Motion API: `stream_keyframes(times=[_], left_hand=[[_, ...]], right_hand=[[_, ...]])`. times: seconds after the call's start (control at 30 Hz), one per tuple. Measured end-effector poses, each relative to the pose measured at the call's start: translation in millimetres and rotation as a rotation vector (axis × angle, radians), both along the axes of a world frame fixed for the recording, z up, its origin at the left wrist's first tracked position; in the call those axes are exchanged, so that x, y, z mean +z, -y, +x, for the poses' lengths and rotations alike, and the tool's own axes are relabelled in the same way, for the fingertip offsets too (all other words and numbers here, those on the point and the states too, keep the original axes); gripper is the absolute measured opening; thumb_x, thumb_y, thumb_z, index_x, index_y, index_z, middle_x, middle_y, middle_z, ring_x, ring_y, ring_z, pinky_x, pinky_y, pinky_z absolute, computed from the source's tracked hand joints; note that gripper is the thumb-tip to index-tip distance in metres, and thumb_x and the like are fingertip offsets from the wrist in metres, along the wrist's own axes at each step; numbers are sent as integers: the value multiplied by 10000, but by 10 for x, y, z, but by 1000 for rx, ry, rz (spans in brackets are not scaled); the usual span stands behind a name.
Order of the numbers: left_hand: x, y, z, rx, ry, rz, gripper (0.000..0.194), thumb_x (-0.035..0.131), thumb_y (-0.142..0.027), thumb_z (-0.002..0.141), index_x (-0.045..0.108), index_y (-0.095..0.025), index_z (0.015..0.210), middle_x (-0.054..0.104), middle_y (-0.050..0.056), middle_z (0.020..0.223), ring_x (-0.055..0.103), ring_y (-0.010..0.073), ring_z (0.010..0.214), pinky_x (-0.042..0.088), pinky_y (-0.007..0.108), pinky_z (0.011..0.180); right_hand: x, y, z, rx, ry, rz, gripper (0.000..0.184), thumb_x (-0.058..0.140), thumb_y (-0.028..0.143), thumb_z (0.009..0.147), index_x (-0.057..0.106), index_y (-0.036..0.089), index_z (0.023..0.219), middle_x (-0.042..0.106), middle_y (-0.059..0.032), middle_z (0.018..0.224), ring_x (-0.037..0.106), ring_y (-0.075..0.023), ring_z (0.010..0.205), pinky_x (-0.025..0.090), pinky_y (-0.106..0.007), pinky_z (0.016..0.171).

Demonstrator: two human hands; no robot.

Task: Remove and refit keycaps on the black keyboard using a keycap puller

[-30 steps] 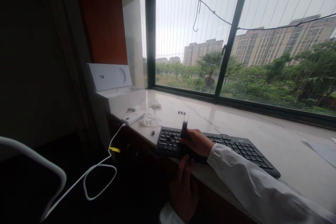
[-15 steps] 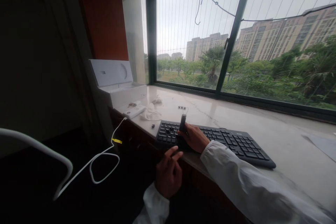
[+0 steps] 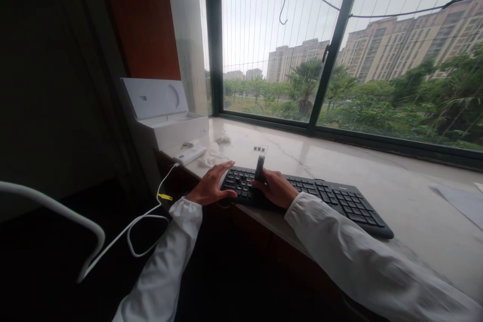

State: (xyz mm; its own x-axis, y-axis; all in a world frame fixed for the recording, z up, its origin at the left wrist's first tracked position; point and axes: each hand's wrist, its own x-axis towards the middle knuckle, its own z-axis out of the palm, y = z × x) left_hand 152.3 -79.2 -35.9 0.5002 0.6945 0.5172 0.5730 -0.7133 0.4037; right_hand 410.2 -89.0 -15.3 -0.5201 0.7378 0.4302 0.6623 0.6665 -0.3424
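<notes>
A black keyboard [image 3: 335, 201] lies on the pale stone sill [image 3: 396, 186] in front of the window. My right hand [image 3: 277, 188] rests on the keyboard's left part, closed around a dark keycap puller [image 3: 259, 167] with a wire loop on top, held upright over the keys. My left hand [image 3: 210, 186] lies at the keyboard's left end, fingers stretched out and touching its edge, holding nothing.
An open white box [image 3: 166, 118] stands at the sill's left end, with a small white device [image 3: 190, 153] and a white cable [image 3: 143, 221] hanging off the edge. Crumpled white plastic [image 3: 211, 158], a few small keycaps [image 3: 259, 148], a white chair rail [image 3: 53, 209], paper [image 3: 460, 201] at right.
My left hand rose from below the sill's edge and moved left onto the keyboard's left end, opening out. The right hand stayed on the keys with the puller.
</notes>
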Motion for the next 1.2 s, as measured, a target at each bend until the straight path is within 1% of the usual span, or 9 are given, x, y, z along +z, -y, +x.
stream_keyframes(times=[0.1, 0.23, 0.43, 0.6, 0.7, 0.83, 0.97, 1.07, 1.2], left_hand=[[-78, -139, -30, -72, -35, -127, 1102, 666, -734, 637, 267, -175, 1499, 304, 161, 1550, 277, 314, 1433, 235, 455, 1184], [-106, -213, -48, -95, -61, -163, 1197, 715, -725, 583, 207, -179, 1519, 245, 158, 1575, 182, 317, 1464, 182, 460, 1195], [-69, -276, -57, -102, -134, -193, 1203, 764, -690, 554, 223, -216, 1517, 249, 134, 1578, 85, 336, 1478, 161, 486, 1188], [-93, -281, -41, -57, -160, -172, 1147, 730, -703, 599, 246, -202, 1510, 258, 131, 1575, 69, 334, 1480, 125, 488, 1193], [-123, -287, -38, -59, -182, -167, 1126, 718, -703, 616, 246, -206, 1510, 273, 122, 1572, 64, 322, 1482, 96, 481, 1199], [-135, -294, -40, -68, -183, -172, 1130, 716, -698, 626, 221, -211, 1517, 256, 120, 1578, 49, 316, 1484, 65, 486, 1201], [-87, -291, -60, -96, -162, -209, 1180, 736, -691, 601, 163, -243, 1530, 202, 113, 1595, 8, 324, 1482, 48, 510, 1196], [-32, -292, -96, -136, -127, -274, 1241, 767, -675, 567, 129, -234, 1535, 150, 124, 1605, -33, 343, 1476, 49, 534, 1188], [12, -319, -149, -168, -88, -341, 1274, 828, -606, 526, 138, -243, 1534, 123, 115, 1611, -63, 357, 1468, 51, 556, 1182]], right_hand=[[4, 4, 6, -1, -14, -5, 198, 492, 338, 937, 545, 165, 1018, 687, -85, 895, 640, -211, 795, 409, -279, 699], [-1, 8, 1, -3, -16, -17, 202, 493, 326, 934, 549, 164, 1041, 682, -79, 872, 627, -199, 757, 410, -278, 681], [-55, -11, -19, 0, -35, 9, 221, 483, 346, 945, 539, 164, 1059, 668, -67, 850, 615, -186, 739, 412, -271, 679], [-79, -31, -23, 8, -18, 12, 204, 483, 344, 946, 542, 171, 1037, 674, -83, 904, 620, -196, 781, 421, -281, 707], [-68, -30, -21, -6, -5, -11, 210, 485, 350, 946, 541, 174, 1046, 678, -94, 934, 626, -211, 822, 428, -296, 737], [-67, -16, -20, -11, -14, -2, 209, 484, 341, 946, 533, 170, 1056, 680, -97, 940, 631, -220, 842, 432, -297, 737], [-86, 0, -25, -37, -17, 14, 194, 487, 329, 942, 526, 170, 1047, 677, -91, 920, 625, -207, 795, 432, -290, 716], [-102, -1, -21, -46, -2, 28, 187, 480, 337, 946, 526, 170, 1017, 672, -88, 902, 622, -205, 779, 430, -288, 709], [-116, -9, -10, -38, 3, 40, 191, 469, 347, 952, 521, 173, 1013, 667, -84, 900, 625, -205, 782, 433, -288, 713]])
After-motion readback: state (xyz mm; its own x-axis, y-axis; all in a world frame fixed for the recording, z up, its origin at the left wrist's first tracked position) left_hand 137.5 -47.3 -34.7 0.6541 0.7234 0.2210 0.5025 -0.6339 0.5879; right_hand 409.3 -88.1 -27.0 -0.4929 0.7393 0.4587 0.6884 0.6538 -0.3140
